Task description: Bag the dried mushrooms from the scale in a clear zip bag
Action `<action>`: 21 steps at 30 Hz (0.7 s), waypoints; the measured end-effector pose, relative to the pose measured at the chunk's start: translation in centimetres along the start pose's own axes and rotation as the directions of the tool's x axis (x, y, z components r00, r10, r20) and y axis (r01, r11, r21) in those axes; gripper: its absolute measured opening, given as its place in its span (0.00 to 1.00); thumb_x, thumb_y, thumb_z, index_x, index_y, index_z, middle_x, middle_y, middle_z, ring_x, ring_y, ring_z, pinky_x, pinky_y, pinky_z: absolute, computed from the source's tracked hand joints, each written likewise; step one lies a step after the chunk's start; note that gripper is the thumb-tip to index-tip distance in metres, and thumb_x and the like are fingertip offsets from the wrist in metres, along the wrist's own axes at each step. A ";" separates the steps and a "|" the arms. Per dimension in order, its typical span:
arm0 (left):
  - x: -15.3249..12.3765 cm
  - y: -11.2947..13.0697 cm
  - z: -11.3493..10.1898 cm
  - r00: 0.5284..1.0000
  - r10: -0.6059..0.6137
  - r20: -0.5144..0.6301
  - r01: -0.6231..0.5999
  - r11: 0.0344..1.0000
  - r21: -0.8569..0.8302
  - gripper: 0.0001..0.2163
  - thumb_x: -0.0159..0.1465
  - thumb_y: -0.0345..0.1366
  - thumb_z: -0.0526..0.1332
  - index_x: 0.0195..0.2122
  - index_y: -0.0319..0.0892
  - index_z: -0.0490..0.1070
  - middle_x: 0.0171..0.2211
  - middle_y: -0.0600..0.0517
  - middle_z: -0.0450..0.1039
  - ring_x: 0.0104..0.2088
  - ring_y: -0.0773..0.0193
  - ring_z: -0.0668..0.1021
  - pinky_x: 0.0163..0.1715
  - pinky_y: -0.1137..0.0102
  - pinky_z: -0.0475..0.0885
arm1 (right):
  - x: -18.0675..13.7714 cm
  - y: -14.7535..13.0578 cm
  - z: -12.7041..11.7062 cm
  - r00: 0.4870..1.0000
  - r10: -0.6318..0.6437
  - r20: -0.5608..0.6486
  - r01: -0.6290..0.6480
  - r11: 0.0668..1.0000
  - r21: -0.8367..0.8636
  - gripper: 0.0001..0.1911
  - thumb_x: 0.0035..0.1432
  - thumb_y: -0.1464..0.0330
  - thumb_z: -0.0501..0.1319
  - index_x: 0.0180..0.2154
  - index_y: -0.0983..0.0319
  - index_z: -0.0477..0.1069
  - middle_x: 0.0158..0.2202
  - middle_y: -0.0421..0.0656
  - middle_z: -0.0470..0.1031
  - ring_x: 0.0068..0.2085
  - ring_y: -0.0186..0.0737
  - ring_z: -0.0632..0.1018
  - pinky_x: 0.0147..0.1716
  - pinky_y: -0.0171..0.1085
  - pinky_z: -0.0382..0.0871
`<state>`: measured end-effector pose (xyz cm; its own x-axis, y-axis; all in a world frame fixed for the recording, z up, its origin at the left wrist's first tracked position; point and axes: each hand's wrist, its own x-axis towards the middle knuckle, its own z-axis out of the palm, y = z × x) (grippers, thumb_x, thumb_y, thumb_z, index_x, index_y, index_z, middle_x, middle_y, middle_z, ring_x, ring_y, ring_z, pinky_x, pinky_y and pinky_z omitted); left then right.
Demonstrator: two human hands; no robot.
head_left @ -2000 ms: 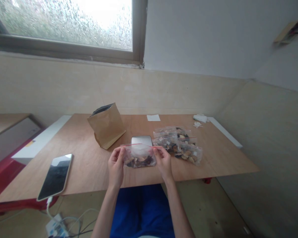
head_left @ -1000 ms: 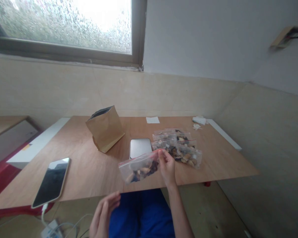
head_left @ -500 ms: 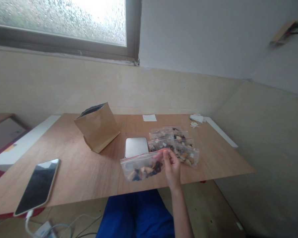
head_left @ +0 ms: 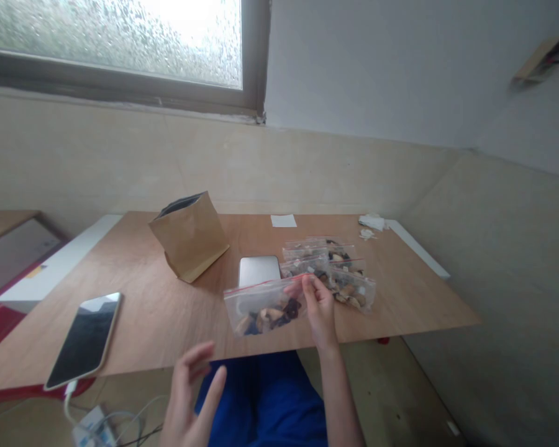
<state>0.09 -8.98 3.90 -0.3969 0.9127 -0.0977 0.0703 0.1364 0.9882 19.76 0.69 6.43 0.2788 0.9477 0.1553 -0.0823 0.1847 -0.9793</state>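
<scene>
Right hand [head_left: 320, 310] pinches the right top corner of a clear zip bag [head_left: 264, 306], fingers [head_left: 307, 292] closed on the red seal strip. Bag hangs just above the near edge of the counter [head_left: 158, 310], centre of frame, tilted with its left end lower. Left hand [head_left: 190, 397] at bottom centre, off the counter, fingers spread and holding nothing, blurred.

Step, as judged: a filled bag is being handled one-handed, seal apparently shut along the red line, though the blur leaves that unsure. Next move likely calls for setting it down with the other bags [head_left: 335, 273] just right of it, or bringing the free hand up to steady the loose end; the sagging left side wants support.

Bag: thin clear plastic, red strip along the top, dark and tan pieces gathered in the lower half, upper half empty and creased.

Also on the counter: grey scale [head_left: 259, 270] behind the bag, open paper bag [head_left: 190, 239] upper left, phone [head_left: 84, 338] at left on a cable.
</scene>
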 end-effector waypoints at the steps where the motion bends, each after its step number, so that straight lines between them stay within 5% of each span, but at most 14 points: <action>1: 1.4 1.3 0.9 0.996 0.069 -0.048 -0.070 0.998 -0.009 0.24 0.43 0.52 0.67 0.42 0.52 0.70 0.46 0.50 0.71 0.47 0.53 0.73 0.46 0.62 0.70 | -0.1 -0.1 0.1 1.000 -0.003 0.006 0.003 1.000 -0.003 0.18 0.57 0.53 0.55 0.30 0.61 0.71 0.25 0.42 0.77 0.27 0.39 0.76 0.32 0.36 0.71; 6: 5.4 5.0 3.9 0.970 0.069 0.231 -0.028 0.984 -0.176 0.21 0.48 0.50 0.65 0.38 0.42 0.73 0.35 0.48 0.76 0.37 0.56 0.77 0.33 0.69 0.73 | -0.3 0.2 0.8 0.999 0.005 0.049 -0.004 1.000 -0.006 0.18 0.57 0.54 0.55 0.31 0.61 0.71 0.25 0.42 0.77 0.29 0.39 0.77 0.32 0.36 0.71; 10: 6.0 4.8 4.9 0.983 0.075 0.167 -0.044 0.983 -0.179 0.17 0.50 0.48 0.65 0.33 0.39 0.75 0.26 0.50 0.75 0.27 0.64 0.75 0.26 0.74 0.69 | -0.3 0.6 0.9 0.994 0.003 0.105 -0.001 1.000 -0.015 0.18 0.57 0.54 0.56 0.31 0.62 0.72 0.28 0.43 0.77 0.30 0.39 0.77 0.33 0.36 0.71; 15: 6.7 4.2 4.6 0.987 0.044 0.153 -0.021 0.988 -0.150 0.19 0.49 0.48 0.65 0.34 0.37 0.76 0.27 0.49 0.77 0.29 0.62 0.76 0.26 0.73 0.70 | -0.4 0.9 0.7 0.975 0.027 0.221 -0.024 1.000 -0.019 0.16 0.55 0.57 0.59 0.38 0.63 0.72 0.34 0.46 0.78 0.37 0.42 0.78 0.40 0.40 0.72; 21: 7.2 4.3 3.9 0.980 0.067 0.188 -0.063 0.998 -0.025 0.17 0.50 0.47 0.65 0.33 0.38 0.77 0.29 0.49 0.78 0.31 0.61 0.78 0.29 0.73 0.71 | -0.3 1.2 0.6 0.980 -0.031 0.197 0.039 0.998 -0.041 0.11 0.58 0.59 0.56 0.36 0.60 0.71 0.36 0.43 0.78 0.36 0.39 0.78 0.38 0.36 0.73</action>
<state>1.07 -0.33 7.04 -0.2119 0.9759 -0.0521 0.0720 0.0687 0.9950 19.06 0.82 5.27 0.0877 0.9743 0.2077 -0.0323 0.2112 -0.9769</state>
